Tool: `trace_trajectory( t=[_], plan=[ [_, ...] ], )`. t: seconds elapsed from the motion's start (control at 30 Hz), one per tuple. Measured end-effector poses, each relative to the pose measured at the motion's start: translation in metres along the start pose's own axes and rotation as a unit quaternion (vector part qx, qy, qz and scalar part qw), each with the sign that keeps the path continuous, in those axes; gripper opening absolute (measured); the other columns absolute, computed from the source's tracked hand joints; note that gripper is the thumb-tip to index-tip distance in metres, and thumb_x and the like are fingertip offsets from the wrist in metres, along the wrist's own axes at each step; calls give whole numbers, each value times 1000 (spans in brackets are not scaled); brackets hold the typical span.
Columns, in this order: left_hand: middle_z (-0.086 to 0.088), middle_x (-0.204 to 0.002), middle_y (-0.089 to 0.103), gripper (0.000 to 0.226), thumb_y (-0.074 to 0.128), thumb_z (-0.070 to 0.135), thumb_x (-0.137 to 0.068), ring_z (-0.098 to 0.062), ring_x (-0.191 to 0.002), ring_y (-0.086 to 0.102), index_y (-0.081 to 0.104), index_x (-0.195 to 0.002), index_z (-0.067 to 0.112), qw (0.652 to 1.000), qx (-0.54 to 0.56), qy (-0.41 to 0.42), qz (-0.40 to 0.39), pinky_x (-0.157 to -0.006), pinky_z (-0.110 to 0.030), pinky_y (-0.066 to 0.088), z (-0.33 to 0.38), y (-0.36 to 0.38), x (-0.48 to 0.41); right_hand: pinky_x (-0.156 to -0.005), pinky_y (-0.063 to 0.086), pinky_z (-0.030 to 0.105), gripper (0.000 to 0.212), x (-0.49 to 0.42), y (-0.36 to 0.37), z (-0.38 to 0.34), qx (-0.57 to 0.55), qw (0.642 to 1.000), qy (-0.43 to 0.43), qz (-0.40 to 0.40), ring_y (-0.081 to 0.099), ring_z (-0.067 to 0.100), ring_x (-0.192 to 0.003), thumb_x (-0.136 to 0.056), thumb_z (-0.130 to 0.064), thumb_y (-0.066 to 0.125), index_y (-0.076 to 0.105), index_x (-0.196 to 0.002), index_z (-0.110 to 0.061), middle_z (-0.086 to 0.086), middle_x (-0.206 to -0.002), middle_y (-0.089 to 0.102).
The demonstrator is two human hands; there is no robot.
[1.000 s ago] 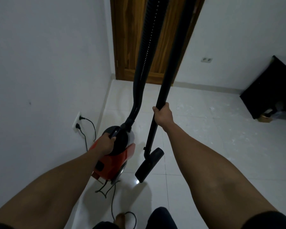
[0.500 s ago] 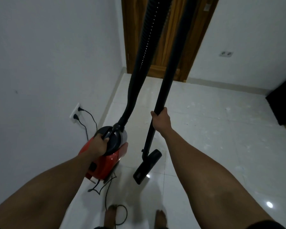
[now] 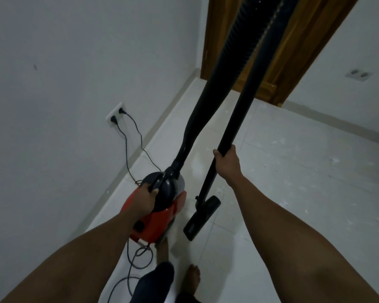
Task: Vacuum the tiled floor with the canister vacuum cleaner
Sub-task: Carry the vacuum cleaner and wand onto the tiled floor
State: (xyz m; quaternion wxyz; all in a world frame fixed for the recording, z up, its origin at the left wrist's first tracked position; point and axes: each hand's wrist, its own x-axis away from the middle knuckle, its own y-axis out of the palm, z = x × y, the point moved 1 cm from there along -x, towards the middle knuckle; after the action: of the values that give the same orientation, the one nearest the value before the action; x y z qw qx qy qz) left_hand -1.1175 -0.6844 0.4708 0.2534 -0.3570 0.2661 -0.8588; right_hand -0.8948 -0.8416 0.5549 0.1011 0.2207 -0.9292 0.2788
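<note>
Left hand (image 3: 145, 201) fingers curl round the canister (image 3: 160, 223) handle; right hand (image 3: 227, 162) fingers wrap the wand (image 3: 239, 119), nozzle (image 3: 202, 217) below, seemingly lifted.

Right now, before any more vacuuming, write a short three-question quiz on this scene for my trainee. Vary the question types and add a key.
1. True or false: the right hand holds the black wand.
2. What does the left hand hold? A) a broom B) the carry handle of the red canister vacuum cleaner C) a bucket
3. Fill in: ___ plugs sit in the wall socket.
Key: 1 true; 2 B; 3 two.
</note>
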Motion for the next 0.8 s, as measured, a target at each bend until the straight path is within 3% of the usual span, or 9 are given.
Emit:
trace_trajectory(
  t=[0.2, 0.33, 0.4, 0.53, 0.67, 0.8],
  plan=[
    [-9, -112, 66, 38, 45, 43, -101, -26, -98, 62, 55, -124, 15, 999, -15, -44, -15, -89, -39, 49, -26, 24, 11, -76, 44, 31, 48, 1, 11, 20, 10, 1000, 7, -18, 55, 20, -89, -103, -26, 52, 35, -144, -8, 12, -120, 59],
    [4, -82, 55, 19, 44, 30, -104, -7, -71, 50, 51, -107, 14, 997, -1, -70, -28, -61, -22, 34, -36, 40, 25, -77, 44, 32, 48, 2, 30, 38, 19, 999, 21, -36, 55, 21, -90, -103, -26, 52, 35, -144, -8, 12, -120, 59],
    [5, -81, 54, 18, 42, 33, -105, -5, -70, 50, 49, -105, 16, 996, 4, -84, -34, -59, -21, 34, -54, 44, 26, -76, 43, 31, 48, 8, 41, 45, 25, 999, 27, -40, 55, 20, -89, -103, -26, 52, 35, -144, -8, 9, -116, 58],
    [-6, -92, 62, 27, 43, 36, -104, -16, -78, 56, 54, -108, 12, 995, 19, -94, -36, -73, -31, 45, -97, 47, 29, -73, 43, 30, 46, 27, 71, 63, 34, 998, 37, -41, 54, 16, -81, -103, -25, 52, 36, -143, -7, 6, -106, 57],
    [5, -78, 53, 19, 43, 30, -105, -5, -69, 48, 50, -103, 12, 994, 23, -90, -49, -58, -15, 34, -136, 44, 32, -73, 43, 28, 45, 45, 114, 76, 33, 997, 46, -45, 50, 6, -72, -103, -24, 52, 37, -142, -7, 9, -110, 59],
    [8, -73, 46, 15, 41, 24, -106, -3, -64, 43, 46, -107, 10, 996, 36, -70, -45, -50, -12, 29, -173, 42, 14, -79, 45, 30, 48, 43, 153, 92, 29, 998, 41, -23, 56, 15, -89, -103, -26, 53, 36, -143, -8, 4, -113, 56]
  ],
)
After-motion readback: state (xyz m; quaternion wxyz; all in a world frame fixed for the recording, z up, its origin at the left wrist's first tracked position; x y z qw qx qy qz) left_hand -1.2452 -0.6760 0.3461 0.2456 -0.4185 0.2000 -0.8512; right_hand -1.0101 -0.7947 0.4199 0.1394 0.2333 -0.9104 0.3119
